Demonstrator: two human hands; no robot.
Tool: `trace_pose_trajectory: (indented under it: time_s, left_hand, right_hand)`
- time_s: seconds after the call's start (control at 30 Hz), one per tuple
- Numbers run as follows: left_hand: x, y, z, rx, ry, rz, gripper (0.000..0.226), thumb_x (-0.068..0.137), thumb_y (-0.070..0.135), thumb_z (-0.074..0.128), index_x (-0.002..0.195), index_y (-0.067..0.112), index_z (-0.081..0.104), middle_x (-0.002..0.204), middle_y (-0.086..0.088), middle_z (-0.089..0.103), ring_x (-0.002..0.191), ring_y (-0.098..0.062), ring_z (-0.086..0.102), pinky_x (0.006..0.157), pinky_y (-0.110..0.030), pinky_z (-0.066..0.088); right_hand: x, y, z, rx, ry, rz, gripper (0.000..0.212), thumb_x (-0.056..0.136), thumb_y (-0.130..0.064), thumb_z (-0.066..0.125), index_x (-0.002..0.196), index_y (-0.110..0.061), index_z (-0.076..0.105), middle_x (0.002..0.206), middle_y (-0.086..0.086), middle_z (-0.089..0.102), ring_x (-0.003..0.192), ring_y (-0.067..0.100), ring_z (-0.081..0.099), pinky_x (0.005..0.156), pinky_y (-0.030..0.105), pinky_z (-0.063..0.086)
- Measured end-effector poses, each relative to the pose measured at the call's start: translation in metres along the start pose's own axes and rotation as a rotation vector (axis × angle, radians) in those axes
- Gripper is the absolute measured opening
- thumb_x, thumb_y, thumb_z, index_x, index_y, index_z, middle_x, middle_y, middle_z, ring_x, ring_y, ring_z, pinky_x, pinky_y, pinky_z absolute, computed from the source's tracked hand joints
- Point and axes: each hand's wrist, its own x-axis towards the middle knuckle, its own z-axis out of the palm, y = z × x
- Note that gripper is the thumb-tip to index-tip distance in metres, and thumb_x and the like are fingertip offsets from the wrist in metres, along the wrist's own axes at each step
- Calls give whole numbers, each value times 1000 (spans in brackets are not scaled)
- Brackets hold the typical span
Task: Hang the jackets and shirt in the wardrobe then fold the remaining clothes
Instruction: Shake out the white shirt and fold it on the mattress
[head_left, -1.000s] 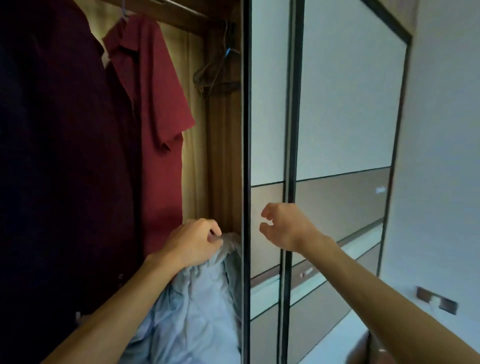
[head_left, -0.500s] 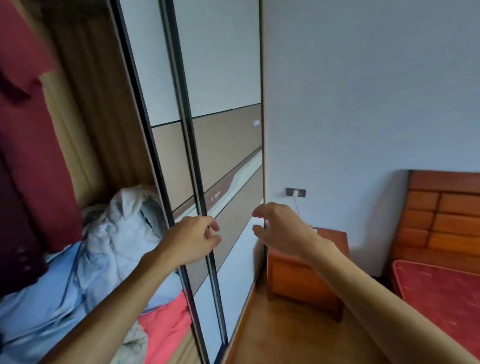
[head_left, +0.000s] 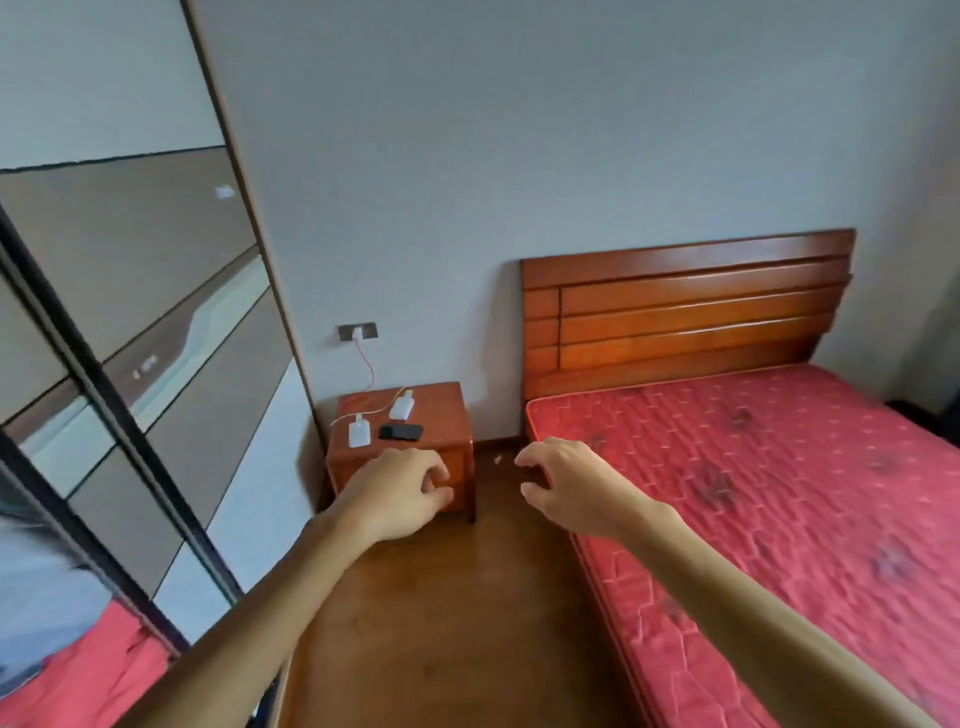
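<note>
Both bare forearms reach forward over the wooden floor. The left hand and right hand hang in the air side by side with a gap between them. Each has loosely curled fingers and holds nothing.

At the lower left edge, in the uncovered end of the wardrobe, a pale blue garment lies crumpled on top of a red cloth. The wardrobe's dark-framed sliding panels run back along the left side to the grey wall.

Beyond the left hand, a reddish wooden nightstand stands in the corner between the wardrobe and the bed. Two white plug-like blocks and a small black device lie on it. A thin red cable drops towards it from a wall socket above.

To the right, a bare red quilted mattress with dark blotches lies on the bed. Its slatted wooden headboard is against the wall.
</note>
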Motion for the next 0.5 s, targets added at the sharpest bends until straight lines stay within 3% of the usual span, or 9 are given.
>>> trace_pose_trajectory:
  time_s: [0.1,0.4,0.5]
  left_hand:
    - [15,66,40,37,-62,84,29,96,41,60,123,29,62,112,8,69,97,-9,65,84,-24,54]
    - [22,271,172,70,-297,302,29,93,44,60,117,30,65,107,7,70,100,-15,65,89,-35,53]
    - [19,326,209,106,-392,366,28,92,44,59,116,30,66,105,8,71,97,-15,67,90,-36,53]
  right_hand:
    - [-55,65,-15,-27,24,126,42,94,-27,58,134,-15,57,135,3,58,126,21,54,105,34,45]
    - [-247,231,-50,-8,34,464,29,86,-19,60,113,-12,67,111,5,65,104,23,61,92,39,50]
    - [-311,272,-46,20,38,590,36,88,-19,55,123,-11,62,120,7,62,112,26,59,94,42,50]
